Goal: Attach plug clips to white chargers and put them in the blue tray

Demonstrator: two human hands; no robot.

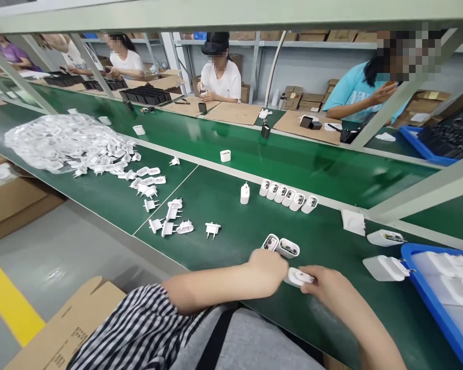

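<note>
My left hand (pixel 268 267) and my right hand (pixel 326 282) meet over the green bench near its front edge, both closed on one white charger shell (pixel 298 277) held between them. Just beyond my left hand lie two open white shells (pixel 281 245) side by side. Farther back, a row of several white shells (pixel 288 196) stands along the bench divider, with a single upright plug piece (pixel 245 193) to its left. Loose white plug inserts (pixel 170 216) are scattered at the left.
A clear bag of white plug parts (pixel 57 141) lies far left. A blue tray (pixel 447 293) with white shells sits at the right, two finished chargers (pixel 386 252) beside it. Other people work across the bench. A cardboard box (pixel 65 329) stands at my lower left.
</note>
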